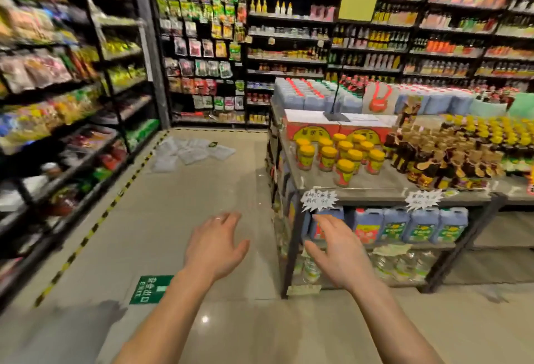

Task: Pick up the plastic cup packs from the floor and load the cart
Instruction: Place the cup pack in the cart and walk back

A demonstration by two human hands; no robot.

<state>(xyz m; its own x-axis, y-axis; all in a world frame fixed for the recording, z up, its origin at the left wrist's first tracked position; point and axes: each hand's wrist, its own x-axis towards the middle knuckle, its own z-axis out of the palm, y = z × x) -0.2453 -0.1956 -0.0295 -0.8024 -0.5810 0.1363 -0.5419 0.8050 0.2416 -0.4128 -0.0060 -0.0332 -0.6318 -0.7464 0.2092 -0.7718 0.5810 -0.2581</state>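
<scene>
Head view: a shop aisle seen forward and down, with two bare forearms coming in from the bottom edge.
Cup packs (187, 152): a loose heap of clear, pale plastic packs on the floor (173, 219), left of centre at the far end of the aisle. They lie just beside the yellow-and-black tape line (115, 199) and well apart from both hands.
Pack contents: too small and blurred to make out single cups.
Left hand (215, 248): low centre, palm down, fingers straight and spread, holding nothing.
Right hand (339, 253): just right of the left hand, fingers loosely spread and empty, in front of the corner of the display stand (375, 190).
Cart: not in view.
Handling, as a judgement: the packs look light, soft and crinkly. Their slick film may slide in the grip, and thin cups inside would crush if squeezed.
Where to hold, as a judgement: cradle a pack along its long sides with both palms, or pinch the gathered film at one end.
Stand, top tier: jars with yellow lids (344, 158) at the front, dark bottles to their right, red boxes (315, 129) behind.
Stand, lower tiers: blue jugs (404, 226) in a row, with clear bottles beneath them.
Left shelves (57, 103): bagged goods, blurred.
Step, as a judgement: the approach, with nothing lifted yet.
</scene>
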